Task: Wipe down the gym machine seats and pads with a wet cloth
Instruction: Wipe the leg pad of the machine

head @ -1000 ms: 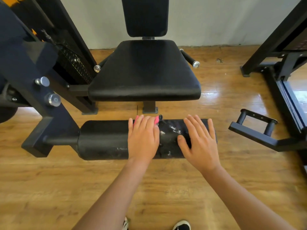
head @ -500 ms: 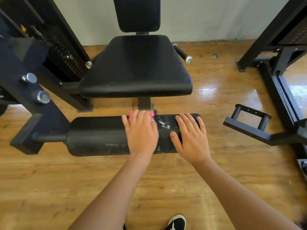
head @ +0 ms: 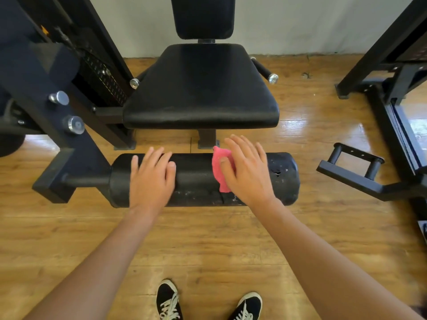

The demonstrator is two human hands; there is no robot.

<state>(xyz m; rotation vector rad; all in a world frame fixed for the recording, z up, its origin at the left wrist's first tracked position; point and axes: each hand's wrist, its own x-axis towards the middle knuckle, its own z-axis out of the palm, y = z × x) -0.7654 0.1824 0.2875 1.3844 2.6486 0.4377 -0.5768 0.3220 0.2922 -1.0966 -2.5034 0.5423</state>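
On the roller pad, both hands lie flat, pink cloth under the right one

The roller pad lies sideways in front of the person, long axis running left to right, so I'd guess the wipe goes along it, not across. The right hand is nearer the pad's free end, fingers straight and spread, pressing the cloth down rather than gripping it. The left hand rests flat near the pad's mounted end, holding nothing, probably just steadying. The pad's skin looks scuffed, with white flecks and a small tear toward the free end, so the cloth might snag there. Beyond the pad sits the seat with its back pad; can't tell if they're wiped. Wooden floor under the pad, plain wall past the seat.
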